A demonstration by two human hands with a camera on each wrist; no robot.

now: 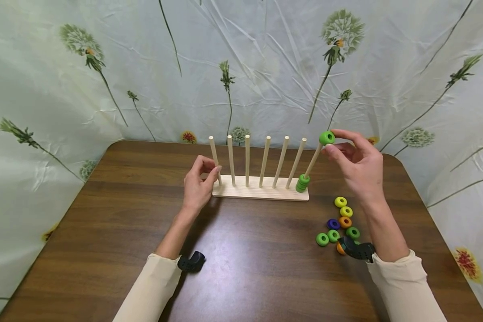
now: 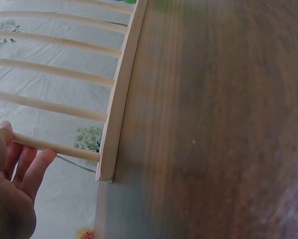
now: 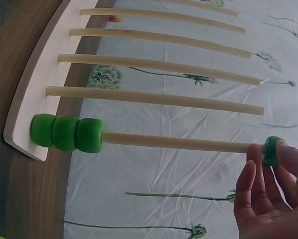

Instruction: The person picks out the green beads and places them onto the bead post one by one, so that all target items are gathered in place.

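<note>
A pale wooden base [image 1: 261, 192] carries a row of several upright pegs. Three green rings [image 3: 66, 133] sit stacked at the foot of the rightmost peg [image 3: 173, 141]. My right hand [image 1: 358, 163] pinches another green ring [image 1: 327, 137] between thumb and fingers, right at the top end of that peg. At the other end of the rack, my left hand [image 1: 201, 182] grips the leftmost peg [image 2: 64, 148] with thumb and fingertips, low above the base.
Loose rings lie on the brown table [image 1: 116, 232] below the right forearm: yellow rings [image 1: 346, 211], a blue ring [image 1: 333, 224], an orange ring [image 1: 345, 222] and several green rings [image 1: 322, 239]. A flower-patterned cloth [image 1: 273, 80] hangs behind the table.
</note>
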